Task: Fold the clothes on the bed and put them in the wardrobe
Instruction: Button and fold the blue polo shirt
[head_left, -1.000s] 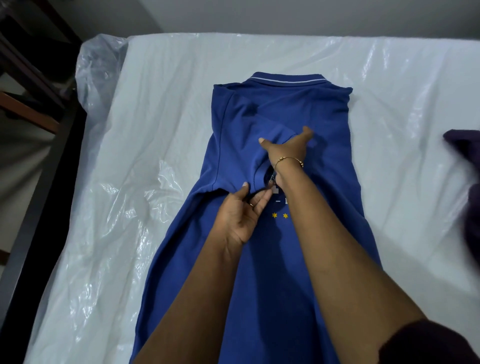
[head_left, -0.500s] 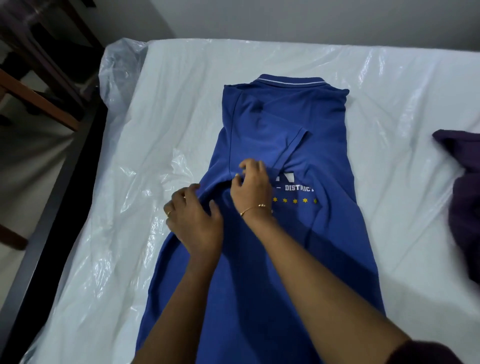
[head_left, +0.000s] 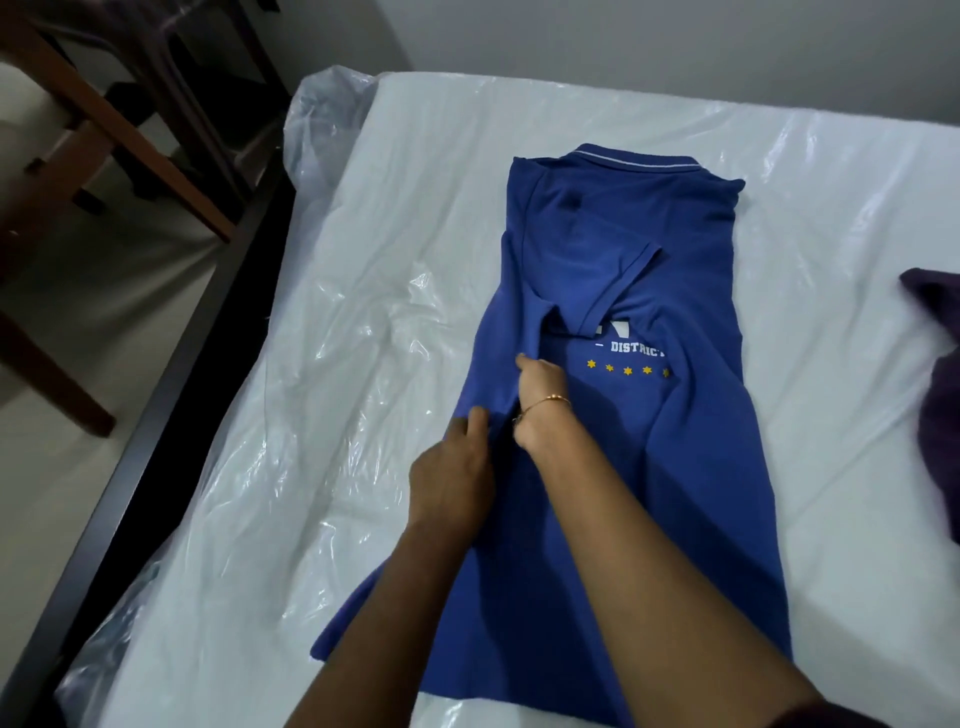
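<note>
A blue polo shirt (head_left: 613, 244) lies back-up along the bed, collar at the far end, with white lettering and yellow stars across its middle. Its left sleeve is folded inward over the back. My left hand (head_left: 451, 475) pinches the shirt's left side edge near the waist. My right hand (head_left: 540, 395), wearing a thin gold bracelet, grips a fold of the same side just above it. Both forearms cross the lower half of the shirt.
The mattress (head_left: 374, 270) is wrapped in crinkled clear plastic. A dark purple garment (head_left: 935, 374) lies at the right edge. The black bed frame (head_left: 171, 395) runs along the left, with wooden furniture legs (head_left: 57, 374) on the floor beyond it.
Both hands slid down from the folded sleeve toward the waist and now grip the shirt's left side edge. The view has shifted left, so the shirt sits further right.
</note>
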